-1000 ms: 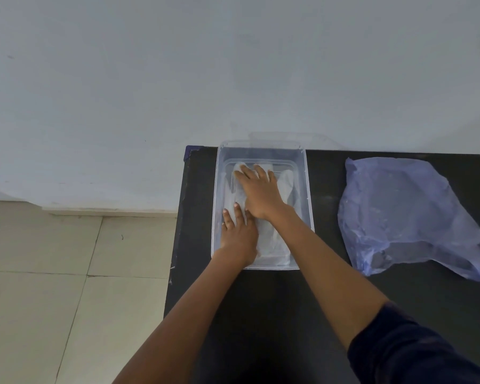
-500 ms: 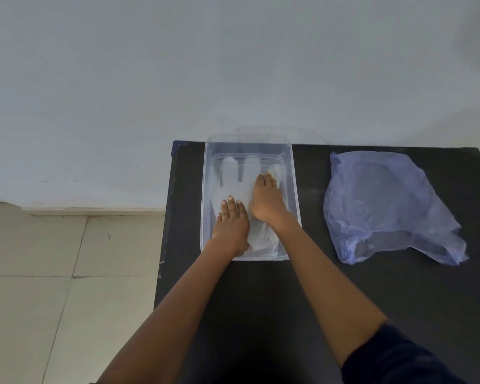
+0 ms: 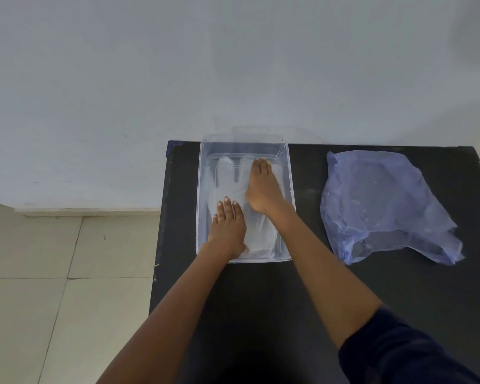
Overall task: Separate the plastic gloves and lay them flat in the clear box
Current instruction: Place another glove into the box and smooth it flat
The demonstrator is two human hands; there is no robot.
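The left hand (image 3: pixel 227 228) lies flat, fingers extended, pressing the cuff end of the plastic glove (image 3: pixel 233 195) inside the clear box (image 3: pixel 203 195); the right hand (image 3: pixel 263 189) is flat too, grasping nothing, on the glove's right side. The box sits on a black table (image 3: pixel 302 273) against a pale wall (image 3: pixel 233 65), tiled floor (image 3: pixel 53 259) to the left, a crumpled blue plastic bag (image 3: pixel 383 203) well apart on the right. Since a second ago the right hand has slid rightward, uncovering two glove fingers. Whether several gloves are stacked is hard to tell, perhaps more than one.
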